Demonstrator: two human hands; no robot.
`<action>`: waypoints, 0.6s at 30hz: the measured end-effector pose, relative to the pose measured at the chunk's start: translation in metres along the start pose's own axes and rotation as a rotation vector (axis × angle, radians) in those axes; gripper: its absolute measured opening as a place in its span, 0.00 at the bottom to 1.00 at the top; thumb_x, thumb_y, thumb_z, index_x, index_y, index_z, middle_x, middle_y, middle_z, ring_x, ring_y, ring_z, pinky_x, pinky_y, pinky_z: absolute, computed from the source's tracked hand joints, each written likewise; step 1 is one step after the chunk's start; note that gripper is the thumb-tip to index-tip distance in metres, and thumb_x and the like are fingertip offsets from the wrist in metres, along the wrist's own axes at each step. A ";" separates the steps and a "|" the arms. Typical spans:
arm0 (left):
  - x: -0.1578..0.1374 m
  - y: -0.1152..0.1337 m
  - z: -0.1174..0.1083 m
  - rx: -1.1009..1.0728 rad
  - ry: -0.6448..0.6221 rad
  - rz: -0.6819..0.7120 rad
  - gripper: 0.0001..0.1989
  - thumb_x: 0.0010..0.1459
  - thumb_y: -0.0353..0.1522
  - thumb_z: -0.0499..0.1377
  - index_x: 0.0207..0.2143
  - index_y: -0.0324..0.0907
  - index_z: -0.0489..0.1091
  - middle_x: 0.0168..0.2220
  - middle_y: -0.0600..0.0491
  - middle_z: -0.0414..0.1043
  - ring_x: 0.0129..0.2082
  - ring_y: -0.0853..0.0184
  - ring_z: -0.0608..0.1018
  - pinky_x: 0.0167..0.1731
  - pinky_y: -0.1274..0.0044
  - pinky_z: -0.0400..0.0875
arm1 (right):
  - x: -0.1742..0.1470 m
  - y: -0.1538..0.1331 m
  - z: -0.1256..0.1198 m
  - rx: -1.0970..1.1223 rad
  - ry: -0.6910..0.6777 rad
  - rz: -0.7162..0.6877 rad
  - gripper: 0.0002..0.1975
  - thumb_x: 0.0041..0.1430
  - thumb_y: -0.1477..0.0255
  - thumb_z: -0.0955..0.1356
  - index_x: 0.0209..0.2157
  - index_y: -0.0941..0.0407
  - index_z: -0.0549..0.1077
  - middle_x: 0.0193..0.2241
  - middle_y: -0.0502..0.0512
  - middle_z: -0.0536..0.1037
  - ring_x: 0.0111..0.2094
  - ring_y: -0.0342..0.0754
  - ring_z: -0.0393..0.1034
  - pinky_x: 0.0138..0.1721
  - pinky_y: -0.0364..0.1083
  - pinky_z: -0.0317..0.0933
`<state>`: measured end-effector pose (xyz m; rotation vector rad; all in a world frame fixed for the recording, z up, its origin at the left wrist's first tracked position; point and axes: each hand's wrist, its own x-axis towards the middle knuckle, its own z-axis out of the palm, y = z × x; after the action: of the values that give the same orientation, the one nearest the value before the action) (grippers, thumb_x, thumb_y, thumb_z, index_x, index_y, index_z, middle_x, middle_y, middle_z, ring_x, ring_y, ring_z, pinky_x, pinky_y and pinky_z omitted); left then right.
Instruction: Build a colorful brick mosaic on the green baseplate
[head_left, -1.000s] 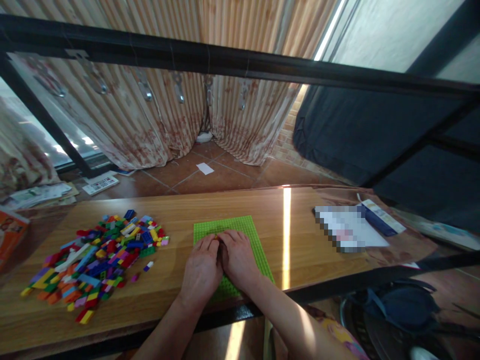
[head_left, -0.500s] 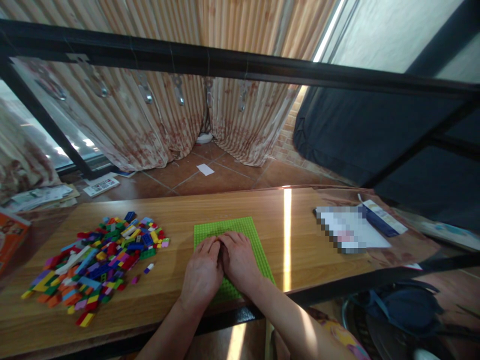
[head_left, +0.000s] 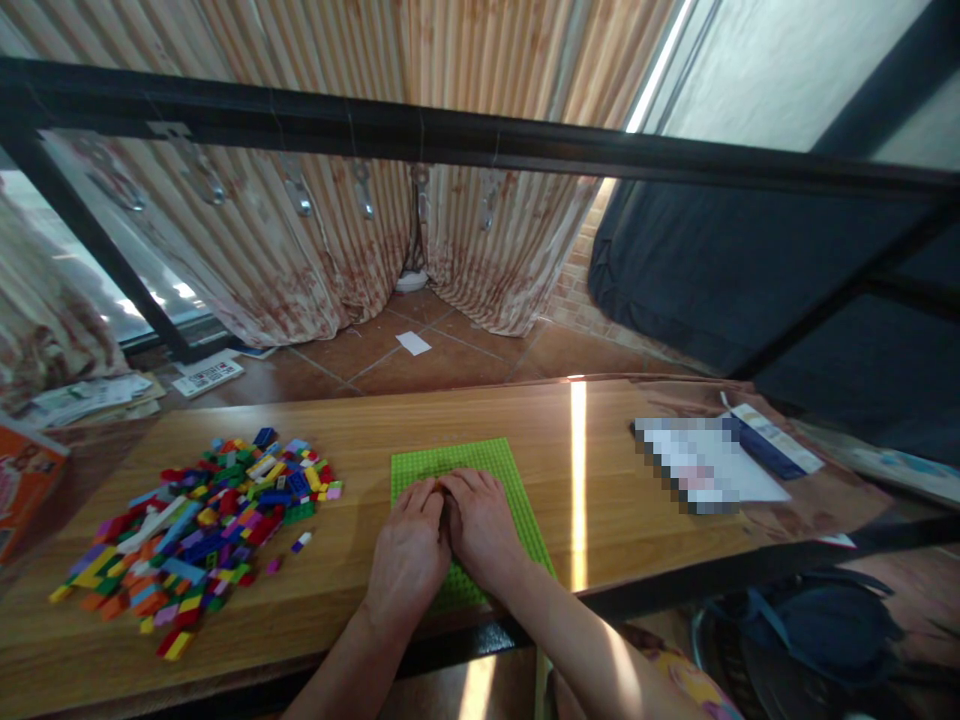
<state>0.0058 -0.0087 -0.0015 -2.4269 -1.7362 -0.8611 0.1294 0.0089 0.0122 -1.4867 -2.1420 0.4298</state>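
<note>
A green studded baseplate (head_left: 480,455) lies on the wooden table, partly covered by both hands. My left hand (head_left: 411,540) rests over its left part with the fingers curled inward. Against it, fingertips meeting, is my right hand (head_left: 480,520), curled the same way. Whatever the fingers hold between them is hidden beneath the hands. To the left spreads a pile of toy building bricks (head_left: 217,530) in many colours, with a few loose ones at its right edge.
Papers (head_left: 712,465) and a dark blue and white packet (head_left: 776,440) lie at the table's right end. An orange box (head_left: 26,480) stands at the far left. A black metal bar (head_left: 480,135) crosses beyond the table, before curtains (head_left: 300,250).
Both hands stay together over the baseplate with hardly any movement. The whole view has shifted slightly, so everything sits a little lower and further right.
</note>
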 end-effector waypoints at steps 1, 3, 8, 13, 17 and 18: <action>0.000 0.000 0.000 0.004 -0.003 0.004 0.11 0.55 0.21 0.55 0.38 0.36 0.74 0.44 0.43 0.77 0.47 0.58 0.77 0.52 0.66 0.75 | 0.000 0.000 0.000 0.000 0.000 -0.002 0.14 0.67 0.73 0.59 0.44 0.54 0.75 0.45 0.57 0.77 0.47 0.51 0.66 0.50 0.50 0.57; 0.000 0.000 -0.001 0.005 -0.015 0.006 0.12 0.56 0.21 0.54 0.39 0.36 0.74 0.45 0.43 0.77 0.47 0.58 0.77 0.52 0.66 0.75 | 0.000 0.000 0.000 -0.003 -0.001 -0.005 0.14 0.67 0.73 0.59 0.45 0.54 0.75 0.45 0.57 0.77 0.47 0.50 0.66 0.49 0.50 0.57; 0.000 0.001 -0.002 0.003 -0.052 -0.010 0.13 0.55 0.20 0.54 0.40 0.36 0.74 0.45 0.43 0.76 0.48 0.58 0.76 0.52 0.65 0.74 | -0.001 -0.003 -0.003 0.001 -0.001 0.002 0.15 0.67 0.74 0.59 0.44 0.55 0.76 0.45 0.57 0.77 0.47 0.51 0.66 0.49 0.50 0.57; 0.000 0.003 -0.003 -0.017 -0.078 -0.035 0.14 0.55 0.20 0.53 0.41 0.36 0.74 0.47 0.44 0.76 0.49 0.58 0.75 0.53 0.65 0.73 | -0.001 -0.003 -0.002 0.000 -0.001 -0.002 0.14 0.66 0.74 0.60 0.44 0.54 0.75 0.44 0.56 0.78 0.45 0.50 0.67 0.49 0.50 0.57; 0.000 0.005 -0.004 -0.026 -0.102 -0.061 0.14 0.56 0.20 0.53 0.41 0.35 0.74 0.47 0.43 0.75 0.49 0.58 0.75 0.53 0.64 0.72 | -0.001 -0.002 -0.001 0.001 -0.001 -0.003 0.13 0.65 0.75 0.61 0.45 0.54 0.75 0.44 0.57 0.78 0.45 0.50 0.67 0.49 0.49 0.57; 0.000 0.006 -0.004 -0.027 -0.110 -0.067 0.14 0.56 0.20 0.53 0.42 0.35 0.74 0.47 0.43 0.75 0.49 0.58 0.75 0.54 0.65 0.72 | -0.001 -0.002 -0.001 0.004 -0.003 -0.002 0.13 0.64 0.76 0.61 0.44 0.54 0.75 0.44 0.57 0.78 0.46 0.50 0.67 0.49 0.49 0.57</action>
<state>0.0091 -0.0125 0.0033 -2.4917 -1.8640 -0.7761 0.1287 0.0068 0.0138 -1.4831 -2.1432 0.4350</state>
